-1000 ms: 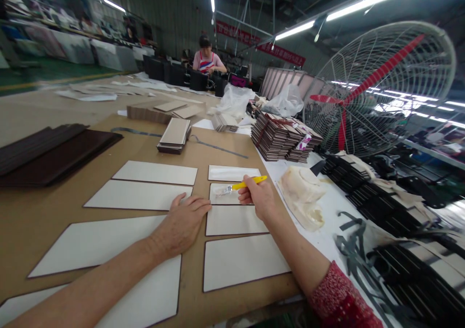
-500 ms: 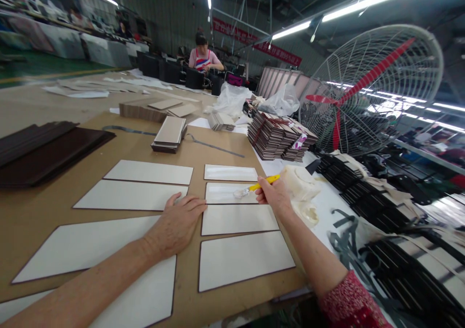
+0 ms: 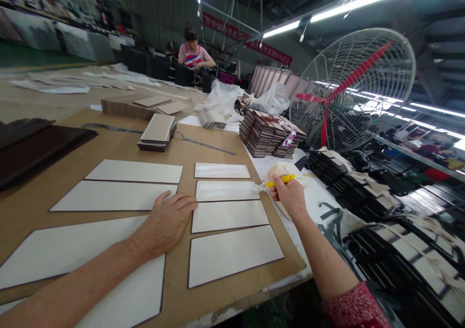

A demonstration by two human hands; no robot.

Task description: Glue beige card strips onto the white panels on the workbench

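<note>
The right hand (image 3: 290, 197) is gripping one brush (image 3: 270, 184), tip at the right edge of the second-farthest of four right-column boards (image 3: 225, 191). The left hand (image 3: 167, 224) is lying loosely spread, empty; bare tabletop (image 3: 177, 279) is separating two columns.

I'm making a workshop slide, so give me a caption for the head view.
Right hand holding a yellow-handled brush at one end of a pale panel, left hand near the other.

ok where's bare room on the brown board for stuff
Between the dark sheets and small panel stack, nearer than the grey strip; also a narrow lane between white panels, below the left hand. Crowded: right of the board, with black bundles.
</note>
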